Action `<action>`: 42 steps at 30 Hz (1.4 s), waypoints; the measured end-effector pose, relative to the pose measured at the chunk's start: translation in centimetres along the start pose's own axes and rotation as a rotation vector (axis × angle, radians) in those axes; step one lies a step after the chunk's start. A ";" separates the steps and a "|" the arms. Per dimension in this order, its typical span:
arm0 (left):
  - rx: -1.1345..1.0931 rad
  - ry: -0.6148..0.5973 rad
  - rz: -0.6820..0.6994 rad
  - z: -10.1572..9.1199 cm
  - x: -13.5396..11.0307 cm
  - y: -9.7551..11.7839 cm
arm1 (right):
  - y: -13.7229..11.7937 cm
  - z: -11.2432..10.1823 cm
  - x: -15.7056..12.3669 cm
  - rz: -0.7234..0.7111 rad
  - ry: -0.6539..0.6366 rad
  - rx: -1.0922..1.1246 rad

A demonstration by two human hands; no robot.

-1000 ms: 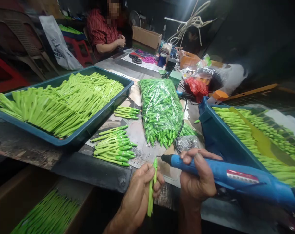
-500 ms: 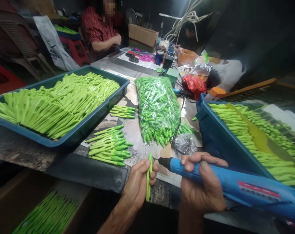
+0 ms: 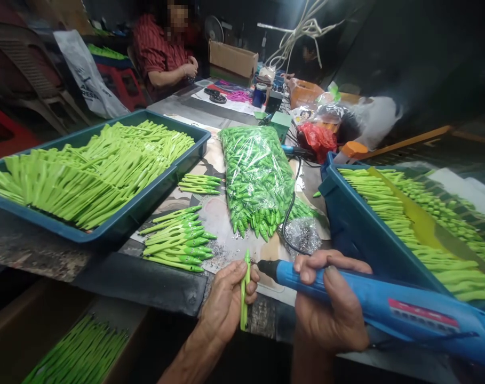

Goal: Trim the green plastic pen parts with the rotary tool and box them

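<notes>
Upright between the fingers of my left hand point(image 3: 226, 296) is a slim light-green plastic piece point(image 3: 244, 306) with a darker green pointed tip. My right hand point(image 3: 334, 304) is wrapped round a blue electric screwdriver point(image 3: 370, 296), held almost level. Its thin bit points left and meets the green piece near the tip; the exact contact is too small to make out. Just left of my hands lies a pile of similar green pieces point(image 3: 178, 240), with a smaller group point(image 3: 200, 183) behind it. Tiny screws point(image 3: 242, 250) are scattered on the table beyond my left hand.
A blue tray point(image 3: 118, 226) heaped with light-green pieces stands left, another blue bin point(image 3: 338, 213) right. Between them lies a clear bag of green tips point(image 3: 258, 176), beside a small bag of screws point(image 3: 304, 234). Below is an open drawer of green pieces point(image 3: 82, 352). A co-worker point(image 3: 162, 58) sits opposite.
The whole view has shifted slightly. Both hands keep their hold, and the screwdriver bit stays at the green piece.
</notes>
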State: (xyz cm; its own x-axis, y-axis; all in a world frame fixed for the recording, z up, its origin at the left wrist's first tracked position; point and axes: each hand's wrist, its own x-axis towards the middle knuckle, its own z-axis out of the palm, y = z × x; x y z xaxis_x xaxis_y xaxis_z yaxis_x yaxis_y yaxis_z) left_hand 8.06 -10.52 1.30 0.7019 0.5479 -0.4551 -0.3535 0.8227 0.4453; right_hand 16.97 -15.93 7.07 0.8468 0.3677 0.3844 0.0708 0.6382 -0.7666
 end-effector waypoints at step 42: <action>-0.174 -0.091 -0.106 -0.3 0.9 0.1 | -1.6 -1.5 0.8 -0.008 0.079 0.023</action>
State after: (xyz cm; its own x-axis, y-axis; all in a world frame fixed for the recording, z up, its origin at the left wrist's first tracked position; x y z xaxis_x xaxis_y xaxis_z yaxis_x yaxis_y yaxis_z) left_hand 8.53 -9.91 0.69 0.7913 0.4471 -0.4171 -0.3704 0.8933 0.2547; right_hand 18.37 -17.72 7.85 0.8855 0.3084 0.3476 0.0662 0.6567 -0.7512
